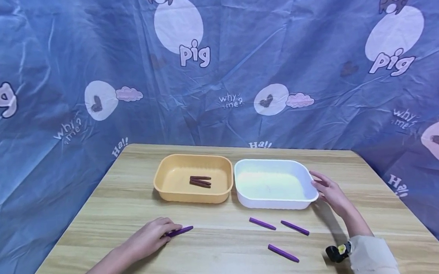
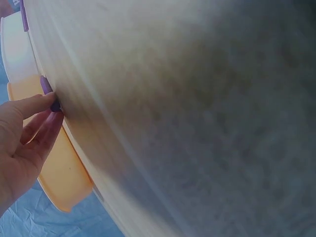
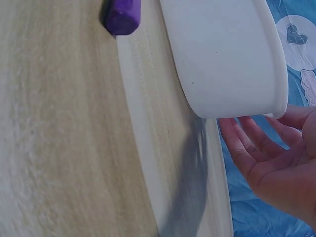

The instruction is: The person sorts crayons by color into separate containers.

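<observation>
My left hand [image 1: 155, 236] pinches a purple crayon [image 1: 181, 231] just above or on the table, in front of the yellow basin. In the left wrist view, thumb and fingers close on the crayon [image 2: 47, 88]. At the right end of the white basin [image 1: 246, 200], my right hand [image 1: 332, 193] holds the rim, thumb at the top edge and fingertips against the outer wall [image 3: 232, 59]. Three more crayons, a purple one [image 1: 262, 223], a second purple one [image 1: 295, 228] and a third purple one [image 1: 283, 253], lie before the white basin.
Several brown crayons [image 1: 200, 178] lie inside the yellow basin [image 1: 193, 197], which stands left of the white one. Both basins are on a wood-grain table [image 1: 226, 254]. A blue printed cloth [image 1: 223, 69] hangs behind. A black device [image 1: 337, 253] sits at the right wrist.
</observation>
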The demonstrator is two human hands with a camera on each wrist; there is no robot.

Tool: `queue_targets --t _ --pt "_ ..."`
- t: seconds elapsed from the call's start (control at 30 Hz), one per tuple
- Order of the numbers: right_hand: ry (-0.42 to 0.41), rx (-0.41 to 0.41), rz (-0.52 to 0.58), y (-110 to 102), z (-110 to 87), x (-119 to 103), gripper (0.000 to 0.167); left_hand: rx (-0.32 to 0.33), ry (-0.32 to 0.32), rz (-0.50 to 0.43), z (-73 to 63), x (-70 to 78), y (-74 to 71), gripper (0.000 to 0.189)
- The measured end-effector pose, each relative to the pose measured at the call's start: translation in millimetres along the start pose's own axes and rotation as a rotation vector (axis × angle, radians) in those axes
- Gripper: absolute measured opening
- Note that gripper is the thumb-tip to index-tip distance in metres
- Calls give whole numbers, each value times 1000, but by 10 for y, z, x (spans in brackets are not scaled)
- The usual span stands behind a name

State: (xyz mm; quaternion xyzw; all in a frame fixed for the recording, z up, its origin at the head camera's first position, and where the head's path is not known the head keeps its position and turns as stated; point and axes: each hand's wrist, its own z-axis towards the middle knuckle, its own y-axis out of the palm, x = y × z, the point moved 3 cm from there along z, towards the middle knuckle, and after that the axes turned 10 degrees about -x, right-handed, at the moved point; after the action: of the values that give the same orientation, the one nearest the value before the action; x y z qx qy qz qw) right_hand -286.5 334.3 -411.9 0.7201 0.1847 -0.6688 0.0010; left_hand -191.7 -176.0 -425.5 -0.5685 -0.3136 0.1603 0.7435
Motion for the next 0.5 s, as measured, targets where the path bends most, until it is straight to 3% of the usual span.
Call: queue_targets --t 0.17,0.5 --pt "-15 1 7 -7 -9 19 57 29 9 4 6 15 8 36" --pt "-17 11 36 5 -20 2 59 3 -65 -19 68 12 -32 35"
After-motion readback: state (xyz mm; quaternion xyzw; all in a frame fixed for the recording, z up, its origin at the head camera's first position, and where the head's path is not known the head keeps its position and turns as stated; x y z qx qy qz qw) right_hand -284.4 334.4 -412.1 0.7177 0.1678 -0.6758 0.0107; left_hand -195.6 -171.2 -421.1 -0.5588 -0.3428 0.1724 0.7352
